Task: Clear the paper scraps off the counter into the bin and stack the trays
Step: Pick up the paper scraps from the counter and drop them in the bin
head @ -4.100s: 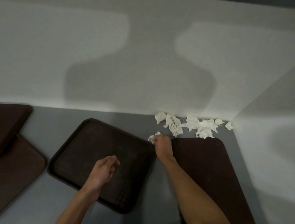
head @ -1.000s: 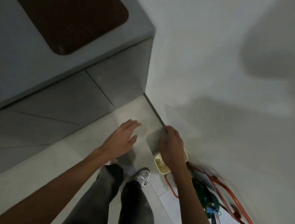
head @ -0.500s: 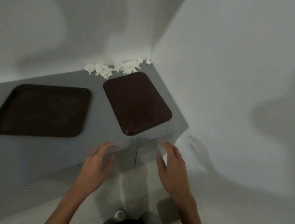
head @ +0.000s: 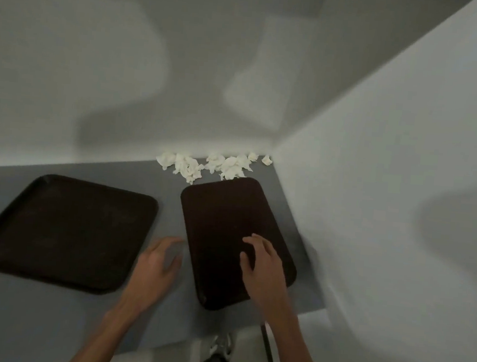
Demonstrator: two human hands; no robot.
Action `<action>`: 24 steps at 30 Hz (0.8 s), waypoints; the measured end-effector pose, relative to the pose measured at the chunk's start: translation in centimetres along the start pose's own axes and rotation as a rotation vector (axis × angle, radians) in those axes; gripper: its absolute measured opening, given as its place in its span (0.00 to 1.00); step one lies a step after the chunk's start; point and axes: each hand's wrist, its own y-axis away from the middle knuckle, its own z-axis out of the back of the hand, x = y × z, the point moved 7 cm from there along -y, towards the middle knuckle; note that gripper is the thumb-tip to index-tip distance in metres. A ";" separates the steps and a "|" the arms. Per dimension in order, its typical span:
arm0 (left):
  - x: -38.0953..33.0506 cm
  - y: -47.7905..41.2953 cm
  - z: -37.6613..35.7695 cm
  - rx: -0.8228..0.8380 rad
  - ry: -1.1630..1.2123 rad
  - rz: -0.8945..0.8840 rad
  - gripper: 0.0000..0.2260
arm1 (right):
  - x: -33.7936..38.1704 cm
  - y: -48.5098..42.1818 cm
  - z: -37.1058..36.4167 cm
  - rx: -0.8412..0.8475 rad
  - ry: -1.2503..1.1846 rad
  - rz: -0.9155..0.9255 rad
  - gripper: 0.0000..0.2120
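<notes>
Both hands empty, fingers loose: left hand over the counter beside the left tray, right hand above the right tray. Paper scraps heaped at the counter's far right corner, trays unstacked, plenty left to do

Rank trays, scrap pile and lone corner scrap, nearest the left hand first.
1. Left tray and right tray, flanking the left hand: too close to call.
2. Scrap pile, at the back wall.
3. Lone scrap, far right.
</notes>
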 end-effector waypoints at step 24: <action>-0.9 -11.2 -2.0 -0.048 0.203 0.130 0.10 | -2.0 -33.0 -10.0 0.116 0.326 0.091 0.11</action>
